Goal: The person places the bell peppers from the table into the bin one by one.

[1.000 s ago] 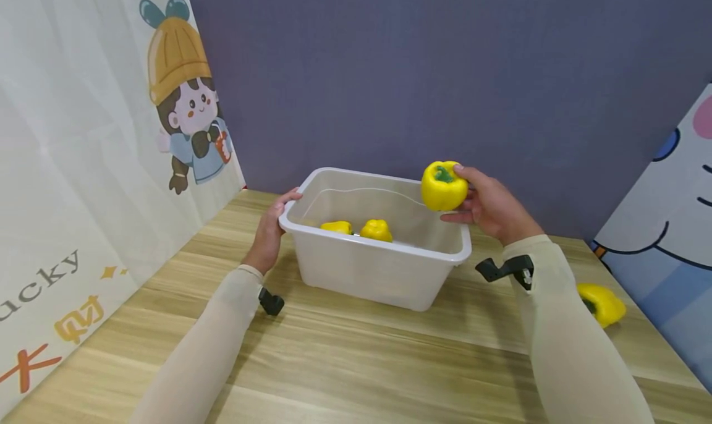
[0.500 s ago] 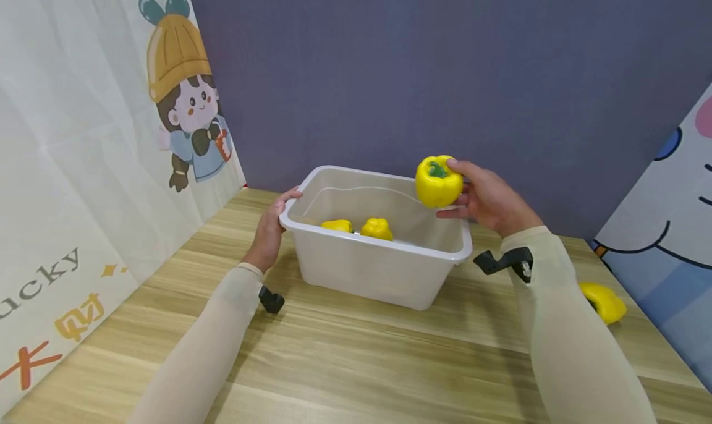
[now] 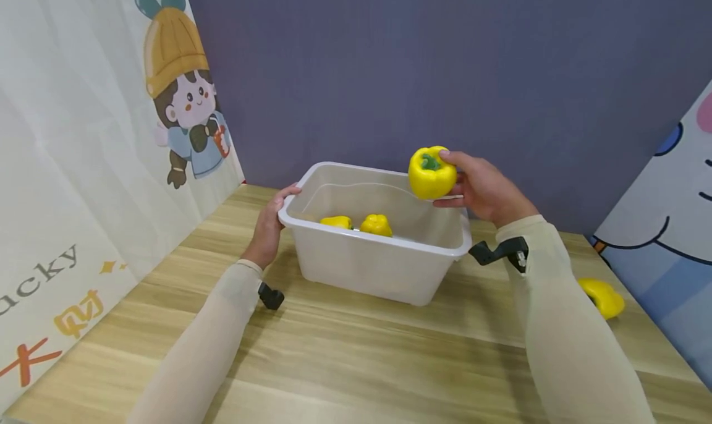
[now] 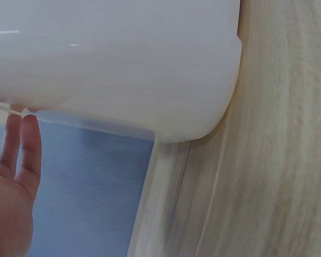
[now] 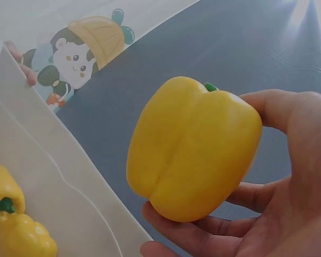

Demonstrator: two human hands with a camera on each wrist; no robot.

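Note:
A yellow bell pepper [image 3: 432, 175] with a green stem is held by my right hand [image 3: 485, 186], above the right back rim of a white plastic bin [image 3: 367, 266]. In the right wrist view the thumb and fingers grip the pepper [image 5: 195, 150] from the side. My left hand [image 3: 268, 229] holds the bin's left rim, thumb over the edge; in the left wrist view its fingers [image 4: 30, 144] reach up under the rim. Inside the bin lie two more peppers, a left one [image 3: 336, 222] and a right one [image 3: 376, 225], partly hidden by the front wall.
Another yellow pepper [image 3: 603, 298] lies on the wooden table [image 3: 356, 362] at the right, partly behind my right forearm. A dark blue-grey panel [image 3: 445, 59] stands close behind the bin. Printed sheets flank the left [image 3: 72, 139] and right [image 3: 667, 207] sides.
My right hand has moved slightly left and up with the pepper, further over the bin. My left hand stays on the left rim. The view has shifted a little.

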